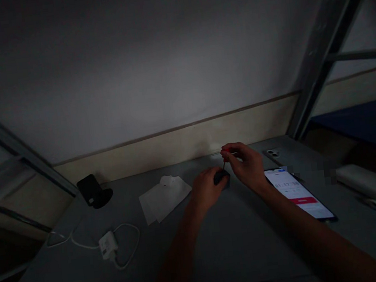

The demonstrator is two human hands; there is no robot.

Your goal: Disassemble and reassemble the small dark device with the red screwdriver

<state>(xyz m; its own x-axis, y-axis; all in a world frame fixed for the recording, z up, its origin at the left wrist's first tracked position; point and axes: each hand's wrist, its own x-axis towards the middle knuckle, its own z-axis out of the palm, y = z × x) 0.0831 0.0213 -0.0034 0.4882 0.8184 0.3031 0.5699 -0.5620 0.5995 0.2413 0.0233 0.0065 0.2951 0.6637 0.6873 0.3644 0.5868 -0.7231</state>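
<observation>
In the head view, my left hand is wrapped round a small dark object resting on the grey tabletop. Its kind is hard to make out in the dim light. My right hand pinches the red handle of a screwdriver, held nearly upright. The thin shaft points down at the top of the dark object, and its tip seems to touch it. My fingers cover part of both things.
White papers lie left of my hands, near a black stand and a white charger with its cable. To the right are a lit phone, another phone and a long pale object. Metal posts flank the table.
</observation>
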